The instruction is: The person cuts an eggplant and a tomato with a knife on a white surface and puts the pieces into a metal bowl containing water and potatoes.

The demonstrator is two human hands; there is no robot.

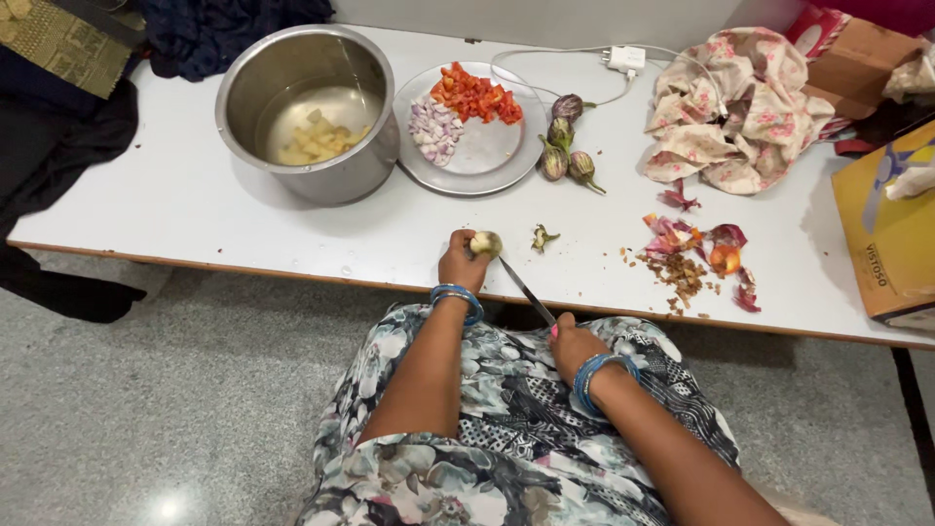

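Small peeled brinjal (485, 243): pale greenish-white, roundish, pinned under my left hand (461, 263) on the white table (195, 209), near its front edge. Knife (527, 291): slim steel blade, handle in my right hand (573, 343), tip touching the brinjal, lying slantwise across that same front edge. Cut green stem cap (542, 237): lying just right of the brinjal.

The handle of the thin steel knife (527, 291) is hidden inside the closed right hand (573, 346); only the blade shows. The small pale peeled vegetable (486, 243) is partly covered by the fingers of the left hand (462, 263), its kind too small to tell. The yellow cardboard box (888, 229) and the long white counter (195, 209) are cut off by the right edge.
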